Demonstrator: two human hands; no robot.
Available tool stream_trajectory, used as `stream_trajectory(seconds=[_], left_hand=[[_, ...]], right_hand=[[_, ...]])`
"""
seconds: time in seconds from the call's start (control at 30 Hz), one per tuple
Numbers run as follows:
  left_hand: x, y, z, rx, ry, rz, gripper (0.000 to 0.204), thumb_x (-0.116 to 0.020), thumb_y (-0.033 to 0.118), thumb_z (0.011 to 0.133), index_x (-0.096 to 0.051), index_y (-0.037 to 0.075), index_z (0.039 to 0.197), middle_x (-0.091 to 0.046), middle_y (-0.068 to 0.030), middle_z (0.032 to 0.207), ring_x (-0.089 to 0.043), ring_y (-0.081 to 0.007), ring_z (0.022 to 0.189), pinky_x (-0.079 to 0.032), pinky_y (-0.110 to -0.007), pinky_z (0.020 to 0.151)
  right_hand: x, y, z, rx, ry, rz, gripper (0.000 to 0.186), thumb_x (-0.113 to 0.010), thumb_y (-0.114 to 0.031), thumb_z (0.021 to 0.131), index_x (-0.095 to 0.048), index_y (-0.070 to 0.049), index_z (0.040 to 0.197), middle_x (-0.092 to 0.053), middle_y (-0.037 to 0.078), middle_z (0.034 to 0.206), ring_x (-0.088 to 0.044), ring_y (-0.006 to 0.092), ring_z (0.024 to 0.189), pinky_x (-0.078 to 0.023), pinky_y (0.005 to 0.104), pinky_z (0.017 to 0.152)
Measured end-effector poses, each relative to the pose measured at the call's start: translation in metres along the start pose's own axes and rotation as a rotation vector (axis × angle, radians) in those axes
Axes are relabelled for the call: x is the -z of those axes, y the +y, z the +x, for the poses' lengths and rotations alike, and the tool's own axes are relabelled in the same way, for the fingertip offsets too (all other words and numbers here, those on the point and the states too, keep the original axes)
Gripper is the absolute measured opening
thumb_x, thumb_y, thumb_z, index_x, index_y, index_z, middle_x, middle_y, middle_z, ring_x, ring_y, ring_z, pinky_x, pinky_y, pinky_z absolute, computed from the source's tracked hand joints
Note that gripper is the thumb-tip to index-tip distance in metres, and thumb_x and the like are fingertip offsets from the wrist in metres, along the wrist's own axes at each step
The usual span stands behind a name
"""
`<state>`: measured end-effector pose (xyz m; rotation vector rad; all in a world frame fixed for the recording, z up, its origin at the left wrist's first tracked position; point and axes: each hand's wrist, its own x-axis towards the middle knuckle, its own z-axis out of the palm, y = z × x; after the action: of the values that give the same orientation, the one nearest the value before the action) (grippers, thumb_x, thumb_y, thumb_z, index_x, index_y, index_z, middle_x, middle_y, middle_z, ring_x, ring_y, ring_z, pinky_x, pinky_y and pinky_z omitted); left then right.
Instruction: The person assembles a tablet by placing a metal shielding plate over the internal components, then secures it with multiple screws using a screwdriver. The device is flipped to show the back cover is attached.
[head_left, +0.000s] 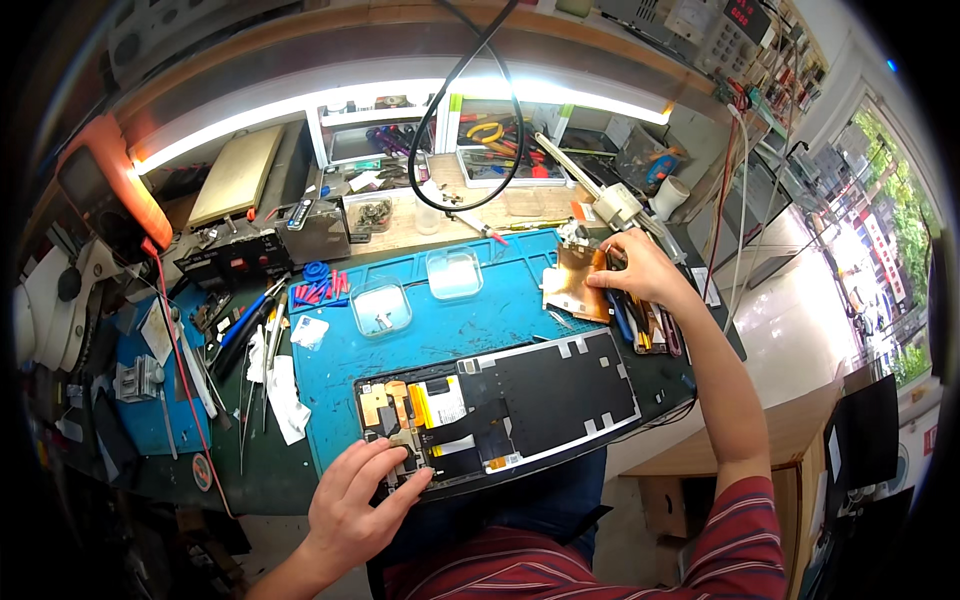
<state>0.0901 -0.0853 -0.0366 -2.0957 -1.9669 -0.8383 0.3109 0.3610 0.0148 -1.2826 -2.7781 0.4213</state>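
Observation:
An opened flat electronic device [520, 405], tablet-like, lies along the mat's near edge. Its left end shows copper-coloured parts, a white label with yellow edges and dark ribbon cable; a black panel covers the right. My left hand [362, 500] rests on that left end, fingers apart and fingertips touching it. At the mat's far right, my right hand [640, 268] is curled, thumb and fingers drawn together beside a shiny copper-coloured sheet [577, 282]. What lies between those fingertips is hidden. Several upright tools [640, 325], some blue-handled, stand just below this hand.
Two clear plastic boxes [380, 308] sit on the blue mat [335, 400]. Red and blue small pieces [320, 288], tweezers [240, 425] and crumpled white tissue [287, 400] lie left. A black cable loop [412, 150] hangs above the bench. An orange-cased meter [130, 180] stands far left.

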Motion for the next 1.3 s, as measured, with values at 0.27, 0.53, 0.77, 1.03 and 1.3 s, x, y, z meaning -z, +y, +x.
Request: stream_trajectory(seconds=[0.27, 0.53, 0.77, 1.03, 1.3], left_hand=[[-0.004, -0.002, -0.001, -0.014, 0.016, -0.023, 0.045, -0.084, 0.008, 0.073, -0.081, 0.019, 0.117, -0.068, -0.0104, 0.124, -0.067, -0.0344, 0.119, -0.056, -0.050, 0.104], [0.003, -0.004, -0.001, -0.001, 0.001, -0.095, 0.043, -0.084, 0.010, 0.076, -0.079, 0.014, 0.119, -0.069, -0.0130, 0.127, -0.066, -0.0356, 0.122, -0.054, -0.051, 0.106], [0.015, 0.009, -0.001, 0.501, 0.170, -0.929, 0.057, -0.075, 0.010, 0.099, -0.053, -0.001, 0.151, -0.069, -0.0157, 0.131, -0.069, -0.0259, 0.121, -0.060, -0.041, 0.096], [0.027, -0.005, 0.016, 0.866, 0.048, -1.395, 0.059, -0.061, 0.000, 0.107, -0.036, -0.002, 0.161, -0.069, -0.0173, 0.128, -0.072, -0.0186, 0.107, -0.065, -0.034, 0.084], [0.040, -0.038, -0.002, 0.878, 0.141, -1.136, 0.062, -0.062, -0.001, 0.105, -0.038, -0.002, 0.161, -0.069, -0.0130, 0.122, -0.072, -0.0157, 0.102, -0.060, -0.030, 0.086]], right_hand=[[0.002, 0.014, 0.001, 0.002, 0.045, 0.846, 0.029, -0.077, -0.019, 0.100, -0.066, -0.001, 0.119, -0.071, 0.000, 0.100, -0.066, 0.0090, 0.088, -0.052, 0.0247, 0.080], [0.044, -0.046, -0.037, -0.045, 0.075, 1.108, 0.024, -0.072, -0.017, 0.102, -0.070, -0.004, 0.122, -0.073, -0.001, 0.102, -0.051, -0.0001, 0.073, -0.034, 0.0155, 0.058], [-0.005, -0.144, -0.087, -0.031, -0.436, 1.162, 0.027, -0.077, -0.021, 0.100, -0.070, -0.008, 0.123, -0.071, -0.004, 0.094, -0.049, -0.0026, 0.065, -0.031, 0.0155, 0.052], [-0.032, -0.176, -0.091, 0.181, -0.462, 1.045, 0.029, -0.072, -0.021, 0.105, -0.069, -0.002, 0.127, -0.068, -0.001, 0.089, -0.064, 0.0049, 0.078, -0.053, 0.0248, 0.070], [-0.012, -0.120, -0.085, 0.475, 0.005, 0.130, 0.030, -0.081, -0.030, 0.094, -0.076, -0.008, 0.114, -0.076, 0.008, 0.101, -0.071, 0.0253, 0.096, -0.057, 0.0384, 0.086]])
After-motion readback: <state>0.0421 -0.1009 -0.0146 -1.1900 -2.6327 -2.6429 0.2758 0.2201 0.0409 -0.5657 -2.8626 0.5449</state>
